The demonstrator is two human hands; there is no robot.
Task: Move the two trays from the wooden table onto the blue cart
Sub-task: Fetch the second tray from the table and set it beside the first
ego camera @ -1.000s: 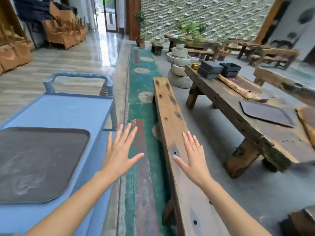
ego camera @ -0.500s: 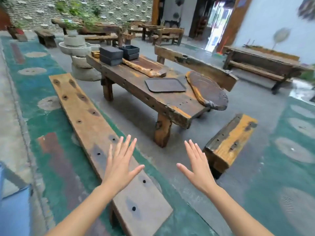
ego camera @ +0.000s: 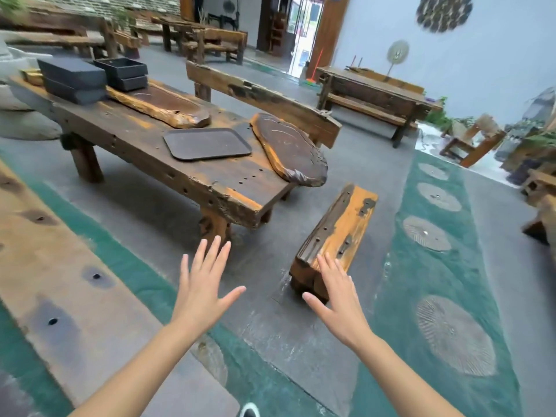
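Since a moment ago the view has swung right: the blue cart has dropped out of sight and the table (ego camera: 144, 152) now sits larger and nearer ahead. Both arms reach forward at low centre, palms down. The left hand (ego camera: 201, 288) and right hand (ego camera: 340, 299) are spread flat with fingers splayed, grasping nothing and touching nothing.

Bare grey floor (ego camera: 270, 326) lies under the hands and runs up to the table's near right end, whose broken edge overhangs a stout leg. A short bench (ego camera: 338, 233) stands just right of that open strip, its near end below the right hand's fingers. A long plank bench (ego camera: 60, 266) borders the strip on the left.

One dark tray (ego camera: 207, 143) lies flat on the table near its right end, between a long wooden slab (ego camera: 159, 106) on the far side and a rounded slab (ego camera: 290, 149) to its right. It is well beyond both hands. Dark boxes (ego camera: 93, 76) are stacked at the table's far left.
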